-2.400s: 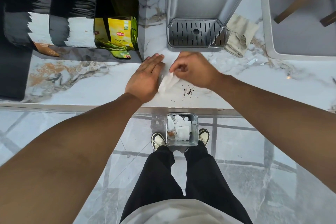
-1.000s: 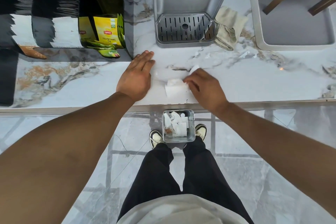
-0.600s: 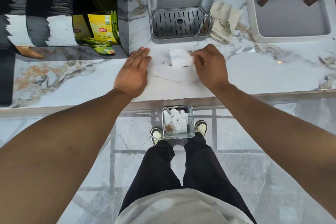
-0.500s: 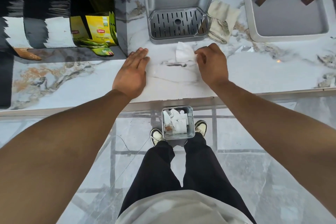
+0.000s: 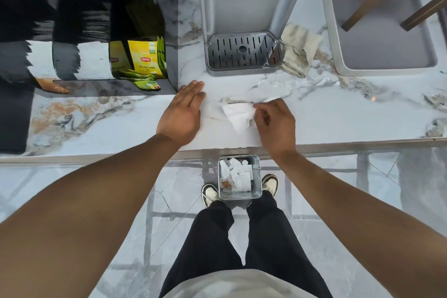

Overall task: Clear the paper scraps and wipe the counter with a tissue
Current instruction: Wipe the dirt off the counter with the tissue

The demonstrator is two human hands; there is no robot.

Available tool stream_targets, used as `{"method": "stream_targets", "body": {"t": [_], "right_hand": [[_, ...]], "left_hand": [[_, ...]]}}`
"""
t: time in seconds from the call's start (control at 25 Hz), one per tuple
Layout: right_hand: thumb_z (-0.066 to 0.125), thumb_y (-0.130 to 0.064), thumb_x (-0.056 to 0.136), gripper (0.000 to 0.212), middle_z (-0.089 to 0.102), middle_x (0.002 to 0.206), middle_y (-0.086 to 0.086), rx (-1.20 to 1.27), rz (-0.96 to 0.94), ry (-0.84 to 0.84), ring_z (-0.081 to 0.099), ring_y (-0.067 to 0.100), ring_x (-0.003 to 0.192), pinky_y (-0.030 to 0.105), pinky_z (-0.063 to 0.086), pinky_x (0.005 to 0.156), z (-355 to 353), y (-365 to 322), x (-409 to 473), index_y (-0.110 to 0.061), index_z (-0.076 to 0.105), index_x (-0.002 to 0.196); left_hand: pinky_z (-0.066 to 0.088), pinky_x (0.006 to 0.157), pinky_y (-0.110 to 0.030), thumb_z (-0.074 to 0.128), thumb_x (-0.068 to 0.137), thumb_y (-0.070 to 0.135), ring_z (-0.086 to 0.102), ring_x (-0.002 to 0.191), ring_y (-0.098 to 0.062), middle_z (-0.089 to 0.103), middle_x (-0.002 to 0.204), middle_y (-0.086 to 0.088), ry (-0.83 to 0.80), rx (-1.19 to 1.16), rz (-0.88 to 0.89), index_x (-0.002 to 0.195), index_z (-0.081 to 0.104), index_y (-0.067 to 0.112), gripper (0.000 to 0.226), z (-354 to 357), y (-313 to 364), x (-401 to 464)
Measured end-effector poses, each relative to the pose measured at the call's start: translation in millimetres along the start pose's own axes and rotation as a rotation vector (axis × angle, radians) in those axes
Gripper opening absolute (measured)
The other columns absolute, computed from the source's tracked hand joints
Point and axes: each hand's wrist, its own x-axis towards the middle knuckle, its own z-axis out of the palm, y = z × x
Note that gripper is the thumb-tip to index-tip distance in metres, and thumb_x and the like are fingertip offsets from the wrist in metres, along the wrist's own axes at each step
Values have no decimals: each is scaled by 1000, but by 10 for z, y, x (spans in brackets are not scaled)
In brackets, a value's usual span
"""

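counter [image 5: 338, 118]: marble, front edge near the person; left hand [image 5: 180, 113] flat, fingers straight, holding nothing; right hand [image 5: 274, 123] pinching a white tissue [image 5: 238, 115] that lies on the counter between both hands; behind: dispenser drip tray [image 5: 243, 52], crumpled cloth [image 5: 298, 49], grey tray [image 5: 338, 31], tea packets [image 5: 145, 60] in a black organiser; floor: metal bin [image 5: 256, 176] holding paper scraps [image 5: 235, 176], between the shoes

Arms: bare, no sleeves showing
Top [image 5: 232, 284]: pale grey-white
Trousers [image 5: 217, 237]: black
Shoes [image 5: 210, 194]: cream, dark trim
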Motion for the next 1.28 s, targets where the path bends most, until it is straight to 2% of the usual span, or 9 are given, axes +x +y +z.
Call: {"method": "stream_targets", "body": {"t": [0.12,0.28,0.4,0.52,0.76,0.92,1.0,1.16,1.28], "right_hand": [[55,-6,88,22,62,100,10,-9,164,104,63,24,83,28,49,80,206,-87,538,-12,74,99],[55,-5,86,20,65,102,10,-42,228,124,63,25,88,25,45,79,461,-288,791,-11,73,93],[55,-4,87,20,60,101,13,-75,0,-13,62,26,85,29,49,83,583,-351,636,-8,73,96],[58,0,86,20,57,92,13,-50,-238,-159,60,27,78,31,51,77,514,-266,421,-6,74,97],[62,4,86,21,57,87,4,38,-399,-524,45,-3,66,10,37,71,26,3,82,-10,77,91],[54,0,88,26,60,97,10,-25,-58,-157,61,16,79,16,43,81,210,-122,673,-11,77,93],[51,1,88,27,59,101,13,-47,31,-102,63,25,89,22,44,89,394,-248,777,-10,75,94],[57,5,84,27,55,97,11,21,-396,-418,56,27,88,35,49,80,453,-271,230,-11,72,100],[59,7,84,26,53,95,5,49,-479,-697,52,14,83,34,48,71,164,-176,-173,-12,72,97]], "left_hand": [[25,121,-47,33,93,6,34,145,-34,43,152,-19,3,-6,-2,134,53,-4,46,-8,2,25],[25,121,-46,40,93,2,33,145,-34,43,153,-19,11,-6,-9,135,53,-4,44,-12,3,25],[25,121,-43,36,95,4,36,144,-33,45,151,-18,16,1,-13,134,54,-3,43,-11,2,23],[26,121,-44,31,96,9,36,144,-33,45,150,-19,6,2,-6,133,55,-4,46,-7,-10,24],[26,121,-46,31,94,9,35,144,-34,44,152,-19,7,2,-15,134,54,-4,48,-8,-6,11],[25,121,-45,36,93,5,33,146,-32,42,153,-17,1,-1,-26,136,53,-3,46,-36,14,18],[24,121,-45,39,93,3,32,146,-32,41,154,-17,-2,2,-33,136,52,-2,45,-37,11,22],[26,120,-47,30,92,13,35,144,-35,43,152,-20,-16,6,-3,133,54,-5,51,-29,9,21],[26,120,-46,32,92,7,36,143,-36,44,151,-21,-5,12,4,132,54,-6,48,-13,-14,15]]}}
